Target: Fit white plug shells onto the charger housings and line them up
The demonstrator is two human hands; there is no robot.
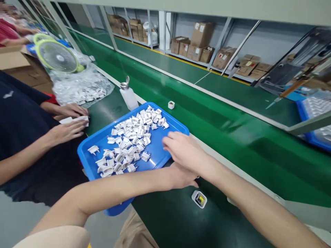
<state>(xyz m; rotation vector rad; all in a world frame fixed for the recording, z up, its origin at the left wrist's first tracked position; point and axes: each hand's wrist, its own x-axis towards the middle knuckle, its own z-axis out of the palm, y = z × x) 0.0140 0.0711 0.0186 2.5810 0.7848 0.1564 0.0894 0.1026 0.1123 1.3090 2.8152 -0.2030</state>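
Observation:
A blue tray (pixel 178 126) sits at the edge of the green bench and holds several small white plug parts (pixel 129 141). My right hand (pixel 184 150) hovers over the tray's right side, fingers spread, palm down, with nothing visible in it. My left hand (pixel 182 176) lies under the right wrist at the tray's near edge; its fingers are mostly hidden, so whether it holds anything cannot be seen. An open white charger shell (pixel 199 199) with yellow and dark insides lies on the bench just below my hands.
A co-worker in a dark shirt on the left rests both hands (pixel 69 122) on a white part. Behind are a plastic bag of white parts (pixel 80 91), a green fan (pixel 55 55), a white bottle (pixel 128 94), a small white cap (pixel 171 104) and the green conveyor (pixel 232 113).

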